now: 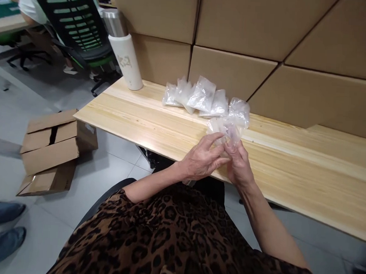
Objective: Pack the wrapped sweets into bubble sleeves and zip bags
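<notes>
A small clear plastic bag (233, 132) with something pale, faintly purple, inside is up between my two hands, over the front part of the table. My right hand (241, 164) grips it, thumb pressed on its near edge. From the left, my left hand (204, 158) reaches to the same bag with bent fingers, and its fingertips close in at the bag's near edge. Just beyond lie several similar clear bags (201, 93) in an overlapping row, and one more bag (239, 109) at the row's right end. What they contain is too blurred to name.
Stacked cardboard boxes (233, 70) form a wall along the back of the wooden table (292, 172). A white flask (125, 59) stands at the left end. Open cartons (52, 145) sit on the floor, near a person's legs (0, 225). A chair (78, 23) and a seated person are behind.
</notes>
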A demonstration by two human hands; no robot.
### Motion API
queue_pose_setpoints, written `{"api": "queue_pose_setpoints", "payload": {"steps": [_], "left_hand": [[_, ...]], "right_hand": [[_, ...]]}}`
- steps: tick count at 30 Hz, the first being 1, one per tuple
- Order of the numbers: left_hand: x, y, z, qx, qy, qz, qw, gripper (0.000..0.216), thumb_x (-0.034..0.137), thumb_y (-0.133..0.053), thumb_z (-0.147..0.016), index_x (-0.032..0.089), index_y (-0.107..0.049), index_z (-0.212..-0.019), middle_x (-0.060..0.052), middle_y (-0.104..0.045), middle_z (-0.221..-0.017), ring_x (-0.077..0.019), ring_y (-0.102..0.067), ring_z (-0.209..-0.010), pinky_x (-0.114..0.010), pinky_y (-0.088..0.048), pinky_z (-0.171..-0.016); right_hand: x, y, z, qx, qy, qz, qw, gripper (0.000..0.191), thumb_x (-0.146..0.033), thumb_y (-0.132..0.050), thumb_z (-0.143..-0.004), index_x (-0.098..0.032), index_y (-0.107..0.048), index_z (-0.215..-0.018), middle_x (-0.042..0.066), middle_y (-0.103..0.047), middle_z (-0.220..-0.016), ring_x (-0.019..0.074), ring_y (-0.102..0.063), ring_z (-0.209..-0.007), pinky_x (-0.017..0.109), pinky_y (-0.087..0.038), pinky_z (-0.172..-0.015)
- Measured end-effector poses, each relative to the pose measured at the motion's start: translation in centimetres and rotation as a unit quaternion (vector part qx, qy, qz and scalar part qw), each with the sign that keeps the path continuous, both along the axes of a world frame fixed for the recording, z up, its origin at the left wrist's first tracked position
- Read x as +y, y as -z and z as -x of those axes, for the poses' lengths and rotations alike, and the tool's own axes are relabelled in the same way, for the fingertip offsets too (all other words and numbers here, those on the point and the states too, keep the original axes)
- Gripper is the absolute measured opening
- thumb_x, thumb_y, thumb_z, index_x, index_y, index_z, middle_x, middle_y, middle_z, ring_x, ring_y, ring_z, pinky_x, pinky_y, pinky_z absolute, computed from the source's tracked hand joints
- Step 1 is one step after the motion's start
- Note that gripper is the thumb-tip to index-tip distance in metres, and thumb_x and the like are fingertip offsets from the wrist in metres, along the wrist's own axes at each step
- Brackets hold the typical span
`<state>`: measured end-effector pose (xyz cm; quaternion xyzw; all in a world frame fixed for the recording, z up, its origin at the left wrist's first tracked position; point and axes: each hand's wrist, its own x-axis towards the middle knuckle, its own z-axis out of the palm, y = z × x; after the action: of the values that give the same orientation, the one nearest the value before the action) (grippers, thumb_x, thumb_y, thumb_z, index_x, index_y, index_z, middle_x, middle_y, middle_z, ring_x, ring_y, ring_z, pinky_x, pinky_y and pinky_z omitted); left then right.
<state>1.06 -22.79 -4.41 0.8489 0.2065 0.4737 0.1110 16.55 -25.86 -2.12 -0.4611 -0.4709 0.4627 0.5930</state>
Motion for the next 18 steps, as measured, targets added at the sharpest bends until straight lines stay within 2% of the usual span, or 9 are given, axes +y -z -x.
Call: {"api": "queue_pose_setpoints", "payload": {"steps": [3, 7, 9, 11, 13, 14, 16, 18], "left_hand": [[-0.7, 0.1, -0.8, 0.004, -0.020, -0.002, 1.000, 0.041, 0.040, -0.058, -0.108, 0.024, -0.055, -0.146, -0.019, -0.052, -0.154, -0.0309, -0.057, -0.146, -0.054, -0.057, -0.118], [-1.2, 0.6, -0.4, -0.025, -0.070, 0.059, 0.996, 0.046, 0.045, -0.056, -0.109, 0.022, -0.051, -0.149, -0.020, -0.052, -0.153, -0.0316, -0.055, -0.147, -0.058, -0.053, -0.122], [-1.4, 0.8, 0.0, -0.038, -0.086, 0.131, 0.987, 0.055, 0.055, -0.055, -0.108, 0.020, -0.050, -0.152, -0.020, -0.052, -0.150, -0.0325, -0.055, -0.146, -0.058, -0.052, -0.122], [-1.5, 0.5, 0.3, -0.056, -0.088, 0.238, 0.966, 0.070, 0.069, -0.054, -0.104, 0.021, -0.048, -0.155, -0.021, -0.050, -0.152, -0.0332, -0.060, -0.139, -0.057, -0.057, -0.116], [-1.6, -0.4, 0.4, -0.100, -0.072, 0.367, 0.922, 0.085, 0.079, -0.054, -0.098, 0.024, -0.043, -0.162, -0.023, -0.044, -0.161, -0.0292, -0.070, -0.118, -0.050, -0.066, -0.099], [-1.6, -1.0, 0.3, -0.133, -0.058, 0.434, 0.889, 0.090, 0.081, -0.056, -0.096, 0.027, -0.037, -0.166, -0.023, -0.040, -0.166, -0.0247, -0.073, -0.104, -0.044, -0.068, -0.086], [-1.4, -2.5, -0.1, -0.207, -0.026, 0.555, 0.805, 0.095, 0.079, -0.059, -0.096, 0.034, -0.025, -0.172, -0.023, -0.036, -0.173, -0.0158, -0.073, -0.082, -0.033, -0.064, -0.063], [-1.1, -3.8, -0.4, -0.271, 0.001, 0.636, 0.723, 0.096, 0.072, -0.063, -0.098, 0.038, -0.015, -0.174, -0.022, -0.038, -0.174, -0.0117, -0.073, -0.072, -0.027, -0.059, -0.053]], "right_hand": [[0.2, 0.4, -0.4, 0.012, 0.051, -0.013, 0.999, 0.057, -0.067, -0.075, -0.092, -0.028, -0.077, -0.133, 0.007, -0.071, -0.148, 0.0302, -0.058, -0.150, 0.053, -0.037, -0.135], [0.6, 0.3, -1.5, -0.008, 0.087, -0.042, 0.995, 0.050, -0.065, -0.063, -0.102, -0.026, -0.080, -0.128, 0.008, -0.077, -0.135, 0.0292, -0.069, -0.136, 0.057, -0.045, -0.128], [0.7, -0.6, -2.3, -0.061, 0.112, -0.073, 0.989, 0.047, -0.062, -0.057, -0.106, -0.027, -0.080, -0.126, 0.008, -0.078, -0.131, 0.0275, -0.071, -0.132, 0.056, -0.048, -0.124], [1.0, -2.1, -3.3, -0.166, 0.164, -0.110, 0.966, 0.047, -0.063, -0.054, -0.107, -0.026, -0.080, -0.121, 0.009, -0.078, -0.127, 0.0275, -0.073, -0.123, 0.055, -0.054, -0.115], [1.8, -3.8, -4.2, -0.308, 0.219, -0.162, 0.912, 0.052, -0.067, -0.048, -0.108, -0.025, -0.078, -0.110, 0.010, -0.077, -0.115, 0.0274, -0.072, -0.111, 0.053, -0.057, -0.104], [2.4, -4.6, -4.5, -0.376, 0.235, -0.189, 0.876, 0.055, -0.068, -0.042, -0.109, -0.024, -0.075, -0.100, 0.010, -0.074, -0.106, 0.0266, -0.071, -0.104, 0.051, -0.058, -0.099], [4.0, -6.2, -4.8, -0.486, 0.235, -0.228, 0.810, 0.063, -0.069, -0.030, -0.111, -0.024, -0.062, -0.081, 0.008, -0.065, -0.087, 0.0237, -0.065, -0.089, 0.046, -0.056, -0.090], [5.7, -7.7, -4.6, -0.559, 0.207, -0.233, 0.769, 0.063, -0.065, -0.024, -0.113, -0.024, -0.050, -0.074, 0.006, -0.058, -0.078, 0.0194, -0.057, -0.079, 0.038, -0.052, -0.083]]}}
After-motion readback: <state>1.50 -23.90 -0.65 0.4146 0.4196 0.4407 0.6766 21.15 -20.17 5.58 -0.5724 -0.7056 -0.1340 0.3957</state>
